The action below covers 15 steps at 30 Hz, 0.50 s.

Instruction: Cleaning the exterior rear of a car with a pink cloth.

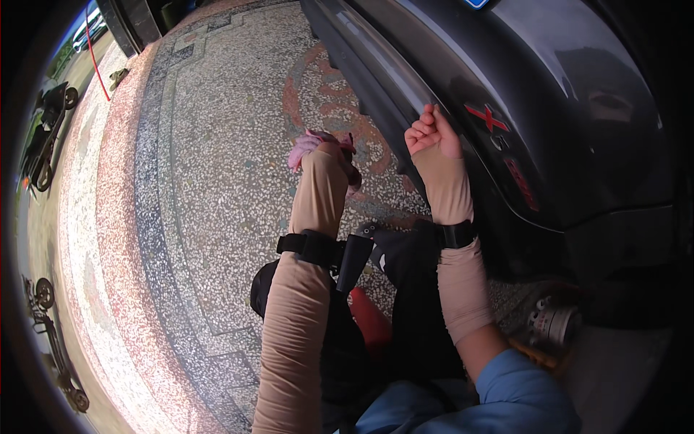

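Note:
My left hand (pixel 334 147) is closed around a crumpled pinkish-purple cloth (pixel 302 150), held above the speckled floor and apart from the car. Part of the cloth shows on both sides of the hand, and most of the fingers are hidden behind the wrist. Beside the glossy dark rear bumper (pixel 390 72) of a car is my right hand (pixel 436 136), its fingers curled in and pressed together near the bumper's upper edge. Whether a small thing sits between those fingertips, or whether they touch the paint, I cannot tell.
The car's dark tailgate (pixel 535 94) with red badge lettering (pixel 495 119) fills the right side. A white cylindrical container (pixel 555 324) stands in shadow at lower right. Something red (pixel 370 322) shows between my legs. Parked motorbikes (pixel 50 137) and a thin red pole (pixel 94 54) are far left.

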{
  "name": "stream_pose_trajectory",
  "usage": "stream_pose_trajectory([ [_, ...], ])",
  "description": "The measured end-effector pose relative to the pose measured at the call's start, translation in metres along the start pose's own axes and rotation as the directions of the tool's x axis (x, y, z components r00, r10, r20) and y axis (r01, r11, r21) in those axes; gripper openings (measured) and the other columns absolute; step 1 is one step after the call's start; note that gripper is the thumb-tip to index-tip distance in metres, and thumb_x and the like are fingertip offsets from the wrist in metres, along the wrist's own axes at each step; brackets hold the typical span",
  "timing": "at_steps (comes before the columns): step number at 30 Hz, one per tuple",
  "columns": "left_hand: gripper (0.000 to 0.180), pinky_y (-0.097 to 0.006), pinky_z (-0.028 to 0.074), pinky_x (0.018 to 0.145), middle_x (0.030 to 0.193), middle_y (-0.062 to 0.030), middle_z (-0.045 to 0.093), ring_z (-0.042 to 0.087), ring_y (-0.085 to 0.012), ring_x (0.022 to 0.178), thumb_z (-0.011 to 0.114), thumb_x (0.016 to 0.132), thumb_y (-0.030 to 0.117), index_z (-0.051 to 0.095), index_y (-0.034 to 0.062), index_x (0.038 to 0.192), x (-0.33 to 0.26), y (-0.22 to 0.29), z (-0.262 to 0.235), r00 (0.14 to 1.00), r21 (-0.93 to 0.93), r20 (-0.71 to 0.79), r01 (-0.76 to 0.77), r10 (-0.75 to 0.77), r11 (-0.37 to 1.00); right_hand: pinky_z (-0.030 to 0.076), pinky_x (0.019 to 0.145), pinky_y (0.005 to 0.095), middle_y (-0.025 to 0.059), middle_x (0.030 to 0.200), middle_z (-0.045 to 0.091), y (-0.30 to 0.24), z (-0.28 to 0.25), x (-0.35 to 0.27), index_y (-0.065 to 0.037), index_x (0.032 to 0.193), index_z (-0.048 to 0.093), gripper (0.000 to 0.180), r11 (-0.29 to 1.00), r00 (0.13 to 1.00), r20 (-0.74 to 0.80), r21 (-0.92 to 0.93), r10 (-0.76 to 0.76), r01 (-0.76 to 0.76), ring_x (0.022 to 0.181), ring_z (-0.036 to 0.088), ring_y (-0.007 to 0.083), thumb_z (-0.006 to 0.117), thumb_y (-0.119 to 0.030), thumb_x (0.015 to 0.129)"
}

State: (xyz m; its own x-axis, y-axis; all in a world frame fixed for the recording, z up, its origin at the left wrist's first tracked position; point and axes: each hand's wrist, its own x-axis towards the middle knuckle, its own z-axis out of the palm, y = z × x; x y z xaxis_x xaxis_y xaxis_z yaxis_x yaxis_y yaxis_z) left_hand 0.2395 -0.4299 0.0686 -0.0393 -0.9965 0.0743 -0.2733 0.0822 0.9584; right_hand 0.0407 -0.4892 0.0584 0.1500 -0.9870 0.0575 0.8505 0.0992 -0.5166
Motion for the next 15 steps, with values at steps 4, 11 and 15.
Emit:
stream_pose_trajectory([
  [4, 0.012, -0.031, 0.042, 0.056, 0.064, -0.0083, 0.052, 0.05, -0.0159, 0.059, 0.048, 0.073, -0.003, 0.058, -0.0037, 0.08, 0.005, -0.004, 0.009, 1.0, -0.05, 0.018, 0.0, 0.001, 0.999, 0.039, 0.059, 0.0218, 0.0007, 0.071, 0.056, 0.01, 0.006, -0.034, -0.002, 0.086, 0.059, 0.018, 0.879, 0.99, -0.139, -0.475, -0.026, -0.044, 0.062, 0.05, 0.0086, 0.056, -0.02, 0.088],
  [11, 0.013, -0.031, 0.042, 0.055, 0.064, -0.0092, 0.055, 0.051, -0.0176, 0.057, 0.047, 0.074, -0.003, 0.058, -0.0049, 0.08, 0.008, -0.017, -0.002, 1.0, 0.112, -0.003, -0.017, 0.018, 0.994, 0.046, 0.066, 0.0317, 0.0105, 0.081, 0.062, 0.056, -0.051, -0.114, -0.004, 0.095, 0.063, 0.014, -0.064, 0.985, 0.171, -0.984, -0.034, 0.168, 0.071, 0.059, 0.0264, 0.055, -0.004, 0.083],
  [15, 0.012, -0.031, 0.043, 0.055, 0.064, -0.0099, 0.056, 0.053, -0.0186, 0.057, 0.048, 0.074, -0.002, 0.059, -0.0048, 0.079, 0.01, -0.029, 0.003, 0.997, 0.264, -0.011, -0.077, 0.083, 0.962, 0.046, 0.068, 0.0271, 0.0087, 0.086, 0.062, 0.058, -0.072, -0.156, -0.004, 0.102, 0.062, 0.02, -0.081, 0.998, -0.028, -0.996, -0.057, -0.033, 0.08, 0.06, 0.0175, 0.055, -0.005, 0.084],
])
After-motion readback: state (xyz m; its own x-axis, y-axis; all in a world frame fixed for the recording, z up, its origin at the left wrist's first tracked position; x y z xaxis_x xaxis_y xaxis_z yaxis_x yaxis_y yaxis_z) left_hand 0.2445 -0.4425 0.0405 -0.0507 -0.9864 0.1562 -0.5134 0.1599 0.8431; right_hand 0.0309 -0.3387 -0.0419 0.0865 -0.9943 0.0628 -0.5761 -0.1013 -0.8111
